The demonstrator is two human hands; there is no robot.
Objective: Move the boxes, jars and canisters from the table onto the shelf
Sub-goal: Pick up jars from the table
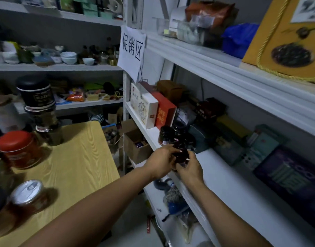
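Both hands meet at the front lip of the white middle shelf board [233,184]. The left hand [161,162] and the right hand [189,166] are each curled round one small dark glossy jar [181,152]. The left closes on it from its left side and the right cups it from below and the right, so the jar is gripped between them. It is held over the board's front edge. It is blurred, and I cannot tell whether its base touches the board.

Just beyond the fingertips, a cluster of similar dark jars with black lids [165,135] stands on the same board. Past those, a white cardboard box with a round pattern [149,113] and a red cardboard box [165,114] stand upright, side by side and touching.

To the left of the left forearm lies the pale wood-grain table [78,161]. On it, well apart from the hands, stand a round tin canister with a red lid [17,148] and a stack of black-lidded dark canisters [37,102]. An amber jar with a silver pull-tab lid [27,193] stands on the table beside the left forearm. Below and left of the left hand, an open brown cardboard carton [137,148] sits low down. High above both hands, a white paper sign with blue characters [131,49] hangs on the shelf upright.
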